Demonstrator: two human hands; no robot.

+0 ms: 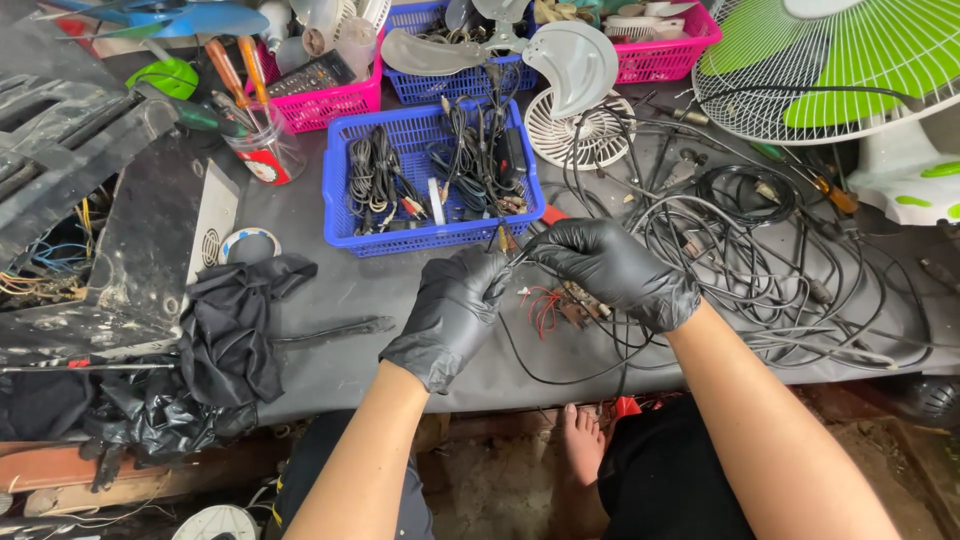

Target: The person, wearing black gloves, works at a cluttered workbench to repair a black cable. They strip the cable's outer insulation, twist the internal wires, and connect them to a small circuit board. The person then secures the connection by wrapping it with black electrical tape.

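Right, both hands in black rubber gloves, meeting just over the grey table top [330,300]. Left hand [455,310] is curled nearly shut, thumb & fingertips pinching the end of a thin black wire [560,375] that loops down toward the table edge. Right hand [615,270] is closed too, fingers pinched on a slim metal-tipped tool or probe [518,257], tip aimed at the left hand's pinch; can't tell exactly what it is. Just below them lies a small brownish circuit part w/ red leads [560,305], apart from both hands. Beyond: blue plastic basket of cables [430,235], tangle of black cords [760,250] on the right, white & green fan [850,70]. Looks mid-job to me: wire end in hand, not joined to anything yet.
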